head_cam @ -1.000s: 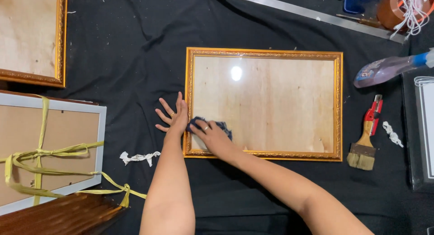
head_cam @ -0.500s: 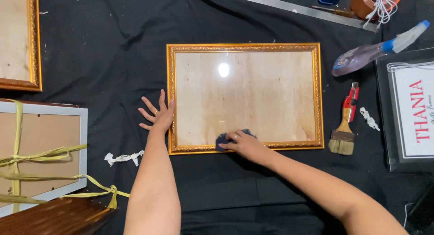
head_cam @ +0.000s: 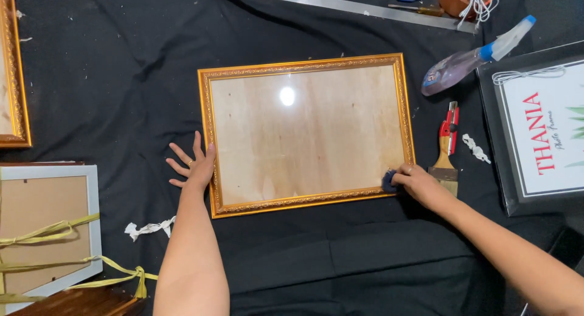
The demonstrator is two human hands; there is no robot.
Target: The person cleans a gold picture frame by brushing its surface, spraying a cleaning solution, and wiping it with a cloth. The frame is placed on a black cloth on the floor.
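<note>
A gold ornate picture frame (head_cam: 210, 139) with glass over a wooden backing lies flat on the black cloth. My left hand (head_cam: 194, 167) rests spread against the frame's left edge, fingers apart, holding nothing. At the frame's lower right corner my right hand (head_cam: 417, 181) presses a small dark cloth (head_cam: 388, 181) onto the glass.
A paintbrush (head_cam: 444, 170) and red cutter (head_cam: 449, 126) lie right of the frame, with a spray bottle (head_cam: 468, 59) above. A black-framed print (head_cam: 541, 133) sits far right. A metal ruler (head_cam: 359, 7) lies at the top. Other frames (head_cam: 48, 231) with yellow ribbon are on the left.
My right hand has slid the dark cloth along the frame's bottom edge from the lower left to the lower right corner. My left hand stays on the frame's left edge.
</note>
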